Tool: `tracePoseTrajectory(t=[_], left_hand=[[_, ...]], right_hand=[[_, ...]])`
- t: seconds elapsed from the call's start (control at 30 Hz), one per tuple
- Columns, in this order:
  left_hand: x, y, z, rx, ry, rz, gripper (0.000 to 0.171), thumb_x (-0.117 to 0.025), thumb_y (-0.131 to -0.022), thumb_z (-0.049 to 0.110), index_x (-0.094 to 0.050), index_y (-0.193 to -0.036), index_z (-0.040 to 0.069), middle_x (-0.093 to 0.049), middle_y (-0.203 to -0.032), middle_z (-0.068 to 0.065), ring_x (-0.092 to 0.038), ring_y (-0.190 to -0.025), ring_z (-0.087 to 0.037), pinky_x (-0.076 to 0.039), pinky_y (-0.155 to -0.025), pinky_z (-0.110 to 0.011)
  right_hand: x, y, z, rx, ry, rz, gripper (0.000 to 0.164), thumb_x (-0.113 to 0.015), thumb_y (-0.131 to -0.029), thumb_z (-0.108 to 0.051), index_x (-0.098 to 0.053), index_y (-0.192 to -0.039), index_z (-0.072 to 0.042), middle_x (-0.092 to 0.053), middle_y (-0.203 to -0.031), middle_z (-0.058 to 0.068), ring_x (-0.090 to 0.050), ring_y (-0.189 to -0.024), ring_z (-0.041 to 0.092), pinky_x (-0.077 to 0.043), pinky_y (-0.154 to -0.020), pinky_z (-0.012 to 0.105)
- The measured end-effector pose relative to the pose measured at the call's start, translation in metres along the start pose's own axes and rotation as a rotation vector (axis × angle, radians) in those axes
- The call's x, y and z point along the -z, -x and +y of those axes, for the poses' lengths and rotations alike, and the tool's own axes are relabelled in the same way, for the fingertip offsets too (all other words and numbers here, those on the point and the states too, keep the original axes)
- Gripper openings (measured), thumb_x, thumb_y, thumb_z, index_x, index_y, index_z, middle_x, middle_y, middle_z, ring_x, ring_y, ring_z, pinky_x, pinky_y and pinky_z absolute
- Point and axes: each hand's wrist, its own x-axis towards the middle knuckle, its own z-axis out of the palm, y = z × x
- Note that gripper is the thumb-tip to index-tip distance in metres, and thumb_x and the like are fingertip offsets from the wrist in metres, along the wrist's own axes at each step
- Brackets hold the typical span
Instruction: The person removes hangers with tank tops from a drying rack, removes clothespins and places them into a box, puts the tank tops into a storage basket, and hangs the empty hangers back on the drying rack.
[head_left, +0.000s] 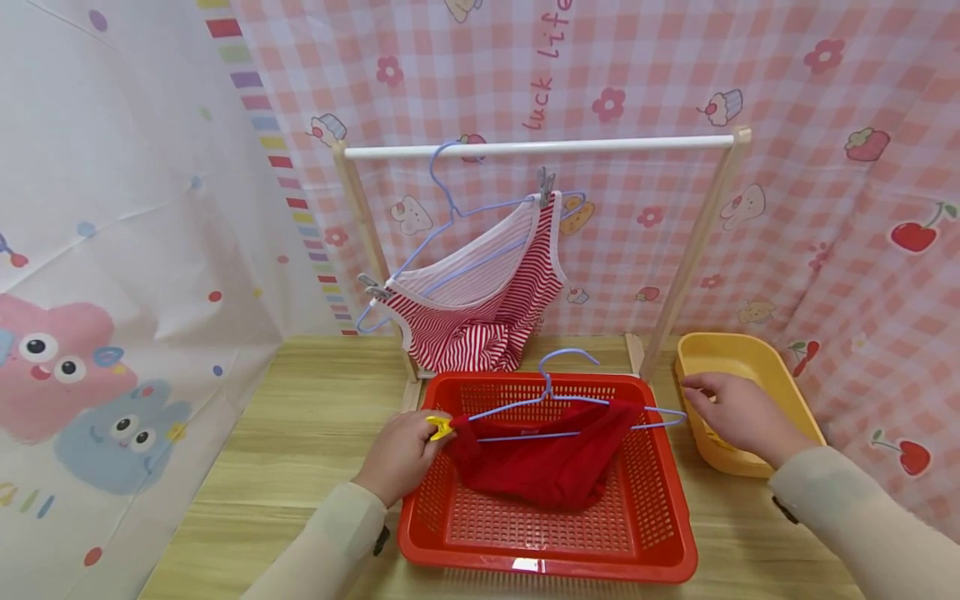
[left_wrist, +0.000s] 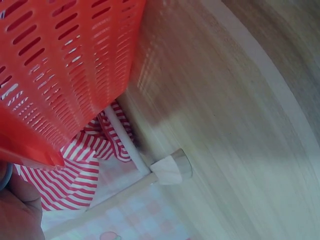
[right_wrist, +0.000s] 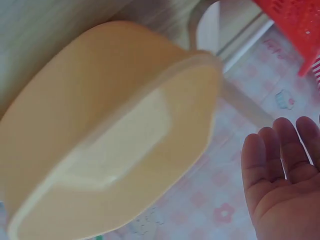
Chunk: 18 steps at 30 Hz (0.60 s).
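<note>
My left hand [head_left: 401,454] grips the left end of a light blue clothes hanger [head_left: 517,406] over a red basket [head_left: 540,567]. A yellow clothespin [head_left: 441,427] stands out beside its thumb, at the left strap of a red garment [head_left: 540,471]. The garment hangs from the hanger down into the basket; its right strap lies over the hanger's other arm. My right hand [head_left: 738,412] is over the rim of a yellow basin [head_left: 727,343]. In the right wrist view its fingers [right_wrist: 287,145] are loosely bent, with nothing held in the palm.
Behind the basket stands a rack with a white rail [head_left: 540,149] and wooden posts. A red-and-white striped top [head_left: 487,325] hangs tilted there on another blue hanger, held by grey clothespins [head_left: 546,187]. Patterned cloth [head_left: 660,83] backs the wooden table [head_left: 277,467].
</note>
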Motion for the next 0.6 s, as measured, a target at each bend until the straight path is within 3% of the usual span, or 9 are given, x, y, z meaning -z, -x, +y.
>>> tracePoseTrajectory(t=[0.27,0.47,0.6], left_hand=[[0.0,-0.001,0.0,-0.008,0.003,-0.002,0.016,-0.075,-0.097,0.028,-0.078,-0.11,0.019,-0.079,-0.113,0.004,-0.071,-0.105,-0.017,-0.053,-0.098,-0.042],[0.0,-0.001,0.0,-0.011,-0.002,0.004,0.016,-0.075,-0.097,0.027,-0.078,-0.109,0.018,-0.078,-0.112,0.003,-0.071,-0.105,-0.017,-0.053,-0.096,-0.042],[0.0,-0.001,0.0,0.0,-0.001,-0.002,0.016,-0.075,-0.097,0.028,-0.078,-0.11,0.019,-0.078,-0.112,0.004,-0.071,-0.104,-0.016,-0.053,-0.096,-0.041]], right_hand=[[-0.002,0.0,-0.022,0.039,-0.049,0.006,0.036,-0.056,-0.11,-0.026,-0.073,-0.125,0.001,-0.075,-0.122,0.023,-0.072,-0.109,0.04,-0.057,-0.093,0.061],[-0.001,0.002,-0.038,0.051,-0.091,-0.001,0.034,-0.056,-0.11,-0.025,-0.073,-0.126,0.0,-0.077,-0.119,0.019,-0.072,-0.098,0.029,-0.06,-0.085,0.051],[-0.001,0.004,-0.045,0.078,-0.123,0.006,0.033,-0.056,-0.11,-0.024,-0.074,-0.125,-0.001,-0.078,-0.117,0.017,-0.074,-0.102,0.03,-0.061,-0.089,0.054]])
